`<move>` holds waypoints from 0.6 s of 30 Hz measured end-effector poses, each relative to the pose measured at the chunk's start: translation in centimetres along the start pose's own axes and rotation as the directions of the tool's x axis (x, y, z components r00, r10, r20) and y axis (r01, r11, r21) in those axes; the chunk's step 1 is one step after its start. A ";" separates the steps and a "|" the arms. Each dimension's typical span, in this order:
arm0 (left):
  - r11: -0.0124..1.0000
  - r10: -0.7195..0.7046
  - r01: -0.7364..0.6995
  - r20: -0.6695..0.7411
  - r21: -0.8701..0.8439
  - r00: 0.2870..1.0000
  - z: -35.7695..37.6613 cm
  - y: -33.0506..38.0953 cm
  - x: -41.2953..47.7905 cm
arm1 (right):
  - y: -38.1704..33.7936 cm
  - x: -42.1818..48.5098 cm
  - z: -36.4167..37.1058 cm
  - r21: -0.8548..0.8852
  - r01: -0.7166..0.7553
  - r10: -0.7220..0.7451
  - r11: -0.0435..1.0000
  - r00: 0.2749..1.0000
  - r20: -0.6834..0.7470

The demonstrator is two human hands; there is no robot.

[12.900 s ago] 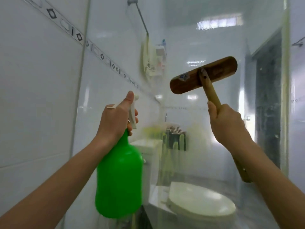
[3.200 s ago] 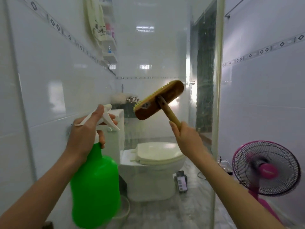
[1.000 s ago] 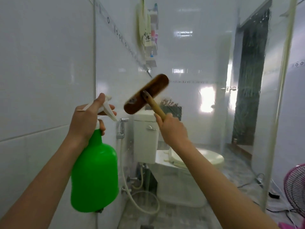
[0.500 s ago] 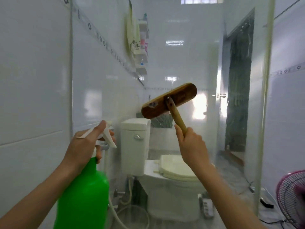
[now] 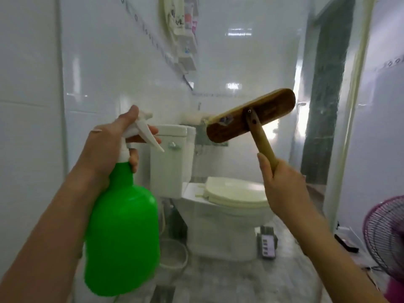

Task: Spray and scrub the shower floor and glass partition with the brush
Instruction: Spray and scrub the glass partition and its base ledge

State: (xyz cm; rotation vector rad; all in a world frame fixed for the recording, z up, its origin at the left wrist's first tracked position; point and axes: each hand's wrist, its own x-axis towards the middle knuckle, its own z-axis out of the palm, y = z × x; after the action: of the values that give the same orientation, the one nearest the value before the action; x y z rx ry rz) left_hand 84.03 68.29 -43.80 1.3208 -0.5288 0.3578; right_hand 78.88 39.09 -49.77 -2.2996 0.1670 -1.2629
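Observation:
My left hand [image 5: 107,147] grips the white trigger head of a green spray bottle [image 5: 122,232], nozzle pointing at the glass partition [image 5: 240,62] in front of me. My right hand [image 5: 282,184] grips the wooden handle of a scrub brush [image 5: 251,115]. The brush head is raised and tilted, its wooden back towards me, bristles facing the glass. Whether the bristles touch the glass is unclear. A strip of grey marbled floor [image 5: 218,278] shows at the bottom.
Behind the glass stand a white toilet [image 5: 227,206] with its cistern [image 5: 170,162] and a hose at its base. White tiled wall [image 5: 28,106] runs along the left. The partition's pale frame [image 5: 358,84] stands at right, with a pink fan [image 5: 384,235] beyond it.
The brush head has swung right across the glass and sits a little lower in view. The spray bottle has risen and come closer to the centre. My view has tipped down.

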 end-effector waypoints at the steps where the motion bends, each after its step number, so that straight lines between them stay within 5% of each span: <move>1: 1.000 -0.021 0.022 -0.029 0.022 0.999 -0.2 -0.9 -1.5 | 1.8 -2.5 0.4 -0.034 -0.041 0.042 0.999 0.999 0.023; 5: 0.995 -0.072 0.078 -0.111 0.054 0.991 -0.8 -3.9 -6.0 | 5.7 -10.4 1.0 -0.231 -0.200 0.232 0.952 0.966 0.118; 12: 0.983 -0.001 0.037 -0.201 0.178 0.980 -3.0 -5.0 -9.7 | -0.2 -4.0 3.6 -0.176 0.108 -0.078 0.978 0.982 0.172; 18: 0.978 0.019 0.039 -0.273 0.206 0.962 -5.0 -4.5 -11.1 | 7.0 -10.8 2.6 -0.289 0.000 0.058 0.957 0.979 0.194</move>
State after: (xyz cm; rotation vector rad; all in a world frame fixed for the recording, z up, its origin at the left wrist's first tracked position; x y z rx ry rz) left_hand 78.06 72.74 -54.42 1.4475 -0.2559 0.5917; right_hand 75.92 37.65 -62.46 -2.6458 0.3320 -1.0383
